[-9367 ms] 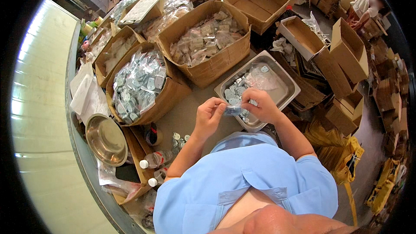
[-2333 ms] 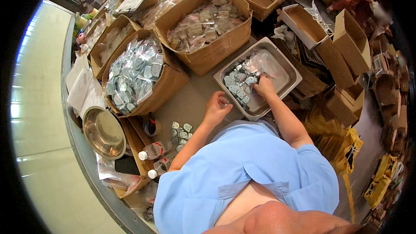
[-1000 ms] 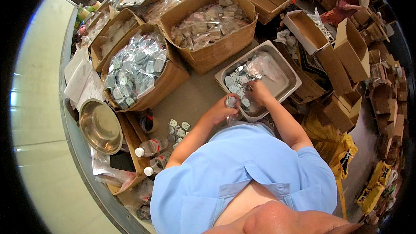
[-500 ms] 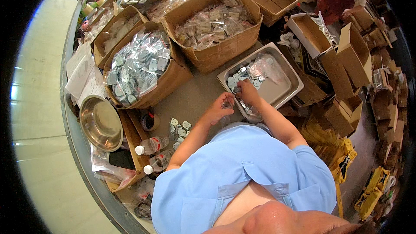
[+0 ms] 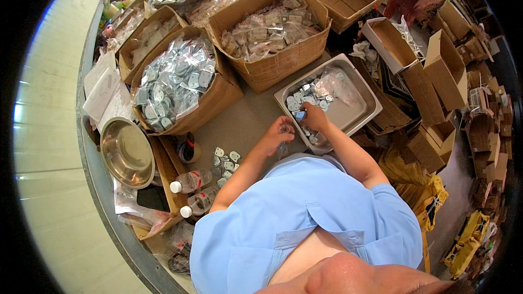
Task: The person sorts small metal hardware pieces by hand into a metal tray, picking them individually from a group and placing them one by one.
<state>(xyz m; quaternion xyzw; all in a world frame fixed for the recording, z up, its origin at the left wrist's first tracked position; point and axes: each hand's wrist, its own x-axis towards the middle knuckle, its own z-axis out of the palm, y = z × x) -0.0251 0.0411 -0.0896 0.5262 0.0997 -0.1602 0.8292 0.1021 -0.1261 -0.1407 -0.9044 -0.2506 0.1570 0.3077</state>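
Head view, left hand (image 5: 277,137): raised over the table just in front of the person's chest, near the front corner of the metal tray; its grip is pinched together on a small clear bag (image 5: 283,129) that hangs from the fingertips.
Head view, right hand (image 5: 315,118): reaches over the near rim of the metal tray (image 5: 364,91); its grip is closed on a small packet (image 5: 300,115) at the heap's edge.
Small packets in tray (image 5: 304,98): a loose heap of small silvery pieces in clear wrap, lying in the tray's left half, with a crumpled clear plastic sheet (image 5: 335,84) beside them.
Table (image 5: 239,125): grey-brown surface, bare between the boxes and the tray.
Loose pieces (image 5: 224,160): a few small silver-green items lying on the table just left of the left forearm.
Round box (image 5: 210,95): cardboard, brim-full of bagged silvery packets, to the left of the hands.
Far box (image 5: 283,57): large cardboard carton behind the tray, filled with clear bags of brownish parts.
Metal bowl (image 5: 126,152): round, shiny, at the table's left edge.
Bottles (image 5: 190,182): two clear ones with white caps, lying on their sides near the bowl.
Tape roll (image 5: 188,149): dark, between the bowl and the loose pieces.
Right side: many open cardboard cartons (image 5: 441,68) stacked on the floor, well apart from the hands.
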